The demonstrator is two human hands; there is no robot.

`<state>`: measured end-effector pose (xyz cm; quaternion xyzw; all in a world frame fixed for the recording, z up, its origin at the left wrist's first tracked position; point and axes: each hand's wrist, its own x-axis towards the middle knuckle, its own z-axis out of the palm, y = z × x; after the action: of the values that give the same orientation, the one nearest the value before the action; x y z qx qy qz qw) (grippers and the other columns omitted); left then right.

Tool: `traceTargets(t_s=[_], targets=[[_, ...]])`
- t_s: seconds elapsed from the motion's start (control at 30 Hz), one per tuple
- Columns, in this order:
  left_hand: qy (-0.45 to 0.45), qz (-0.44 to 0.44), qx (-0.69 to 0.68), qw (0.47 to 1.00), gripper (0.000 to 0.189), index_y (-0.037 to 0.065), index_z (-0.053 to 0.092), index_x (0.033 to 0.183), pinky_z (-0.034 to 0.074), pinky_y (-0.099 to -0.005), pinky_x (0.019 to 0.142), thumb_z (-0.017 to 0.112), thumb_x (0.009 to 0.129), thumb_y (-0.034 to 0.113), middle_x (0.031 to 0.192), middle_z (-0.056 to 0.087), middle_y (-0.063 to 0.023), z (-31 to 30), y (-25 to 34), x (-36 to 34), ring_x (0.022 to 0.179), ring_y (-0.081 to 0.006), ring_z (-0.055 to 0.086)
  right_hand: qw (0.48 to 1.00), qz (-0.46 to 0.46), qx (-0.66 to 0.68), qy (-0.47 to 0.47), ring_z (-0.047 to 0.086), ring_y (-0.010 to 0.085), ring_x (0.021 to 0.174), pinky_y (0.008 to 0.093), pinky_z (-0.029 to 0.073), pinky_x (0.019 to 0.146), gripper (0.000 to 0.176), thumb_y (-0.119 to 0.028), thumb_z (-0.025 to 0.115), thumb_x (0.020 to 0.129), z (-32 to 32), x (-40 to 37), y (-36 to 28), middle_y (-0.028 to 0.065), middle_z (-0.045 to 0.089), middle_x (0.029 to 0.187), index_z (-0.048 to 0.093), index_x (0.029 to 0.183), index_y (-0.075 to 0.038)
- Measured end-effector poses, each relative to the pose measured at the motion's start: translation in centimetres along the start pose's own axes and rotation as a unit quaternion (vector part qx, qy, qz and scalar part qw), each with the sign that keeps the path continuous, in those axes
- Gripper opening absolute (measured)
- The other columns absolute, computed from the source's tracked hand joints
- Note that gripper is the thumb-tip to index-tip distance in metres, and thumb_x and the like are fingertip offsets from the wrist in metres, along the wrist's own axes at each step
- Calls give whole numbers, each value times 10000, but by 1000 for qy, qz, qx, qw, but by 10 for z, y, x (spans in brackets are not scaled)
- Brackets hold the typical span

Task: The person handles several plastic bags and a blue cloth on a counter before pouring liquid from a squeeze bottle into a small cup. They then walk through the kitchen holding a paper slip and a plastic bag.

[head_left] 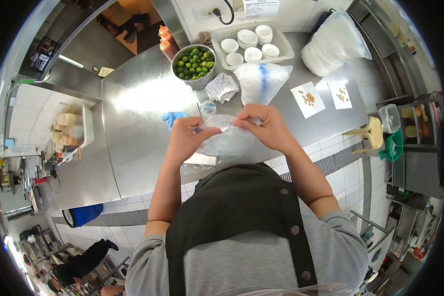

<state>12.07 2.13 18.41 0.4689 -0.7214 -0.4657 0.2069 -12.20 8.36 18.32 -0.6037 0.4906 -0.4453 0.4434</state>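
Observation:
A clear plastic bag (227, 141) with a blue marking is stretched between my two hands, close over the front edge of the steel counter. My left hand (190, 132) pinches its left side between thumb and fingers. At the upper right of the bag, my right hand (262, 124) has its thumb and fingertips closed on the plastic. A blue cloth (173, 118) lies just beyond my left hand. Behind my right hand stands a filled plastic bag (262, 81) with a blue stripe. A small clear cup (208, 106) sits beyond the bag.
Along the back are a pot of green limes (195, 63), orange squeeze bottles (167, 44) and a basket (287, 51) with stacked white cups. Folded papers (221, 89) lie beside the pot. Two white sheets (301, 109) hold small brown pieces at right. A large white bag (333, 44) stands behind.

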Motion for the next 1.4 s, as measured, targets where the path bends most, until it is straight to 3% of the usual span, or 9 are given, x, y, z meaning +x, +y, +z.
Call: traceTargets(t_s=[0.13, 0.23, 0.33, 0.47, 0.53, 0.7, 1.0, 1.3, 1.4], targets=[[16, -17, -48, 999, 299, -43, 600, 637, 385, -334, 544, 778, 835, 91, 620, 587, -51, -15, -33, 6, 563, -120, 493, 998, -10, 20, 61, 605, 102, 781, 262, 482, 724, 59, -44, 734, 892, -14, -5, 2, 45, 684, 822, 723, 877, 12], [205, 28, 186, 960, 226, -41, 600, 656, 399, -338, 574, 757, 802, 29, 668, 557, -70, -36, -51, 14, 597, -175, 505, 995, 54, 70, 41, 629, 98, 774, 265, 503, 723, 77, -60, 730, 897, -38, -13, -2, 49, 714, 832, 739, 883, 16], [277, 145, 141, 939, 160, -17, 639, 658, 425, -325, 612, 766, 754, -1, 719, 546, -70, -38, -39, 16, 665, -205, 520, 994, 71, 79, 17, 622, 85, 749, 261, 504, 718, 82, -64, 752, 880, -41, -15, -9, 36, 717, 818, 738, 859, 14], [108, 116, -94, 983, 286, 24, 691, 1009, 491, -332, 764, 763, 735, -13, 1024, 634, -117, -11, 34, 9, 889, -240, 617, 995, 54, 79, 7, 621, 80, 741, 250, 505, 709, 56, -32, 780, 842, -27, -8, -13, 21, 702, 784, 735, 842, 2], [24, 253, -43, 966, 476, 20, 644, 1191, 485, -313, 740, 697, 730, -87, 1139, 660, -120, 0, 50, 10, 956, -185, 640, 997, 61, 53, 6, 619, 74, 743, 245, 503, 707, 64, -14, 792, 821, -24, -5, -14, 15, 696, 774, 729, 828, -4], [-73, 357, -67, 929, 526, 9, 646, 1246, 502, -360, 837, 752, 732, -32, 1211, 662, -150, 10, 60, 15, 1082, -290, 637, 994, 82, 78, -1, 598, 51, 723, 228, 480, 671, 149, 9, 833, 757, -20, -5, -23, 6, 692, 769, 687, 762, -21], [5, 463, 148, 874, 297, 152, 751, 1024, 506, -278, 504, 813, 741, 85, 1077, 679, -15, 26, 55, 13, 624, -139, 653, 971, 124, 156, -130, 590, 45, 725, 235, 475, 678, 170, -79, 845, 774, -49, -13, -27, -8, 678, 786, 691, 837, -44], [75, 572, 124, 808, 254, 128, 787, 942, 446, -246, 442, 814, 714, 19, 965, 705, -35, 41, 55, 3, 577, -112, 624, 973, 162, 158, 38, 603, 80, 786, 244, 462, 729, 122, -136, 735, 903, -44, -4, -1, 2, 676, 825, 689, 904, -22], [78, 571, 128, 807, 271, 118, 780, 937, 405, -254, 420, 830, 685, 29, 807, 633, -16, 42, 62, 5, 501, -103, 548, 987, 11, -45, 155, 607, 118, 826, 278, 465, 793, 117, -118, 725, 901, -40, -5, -14, 15, 671, 854, 671, 948, -25]])
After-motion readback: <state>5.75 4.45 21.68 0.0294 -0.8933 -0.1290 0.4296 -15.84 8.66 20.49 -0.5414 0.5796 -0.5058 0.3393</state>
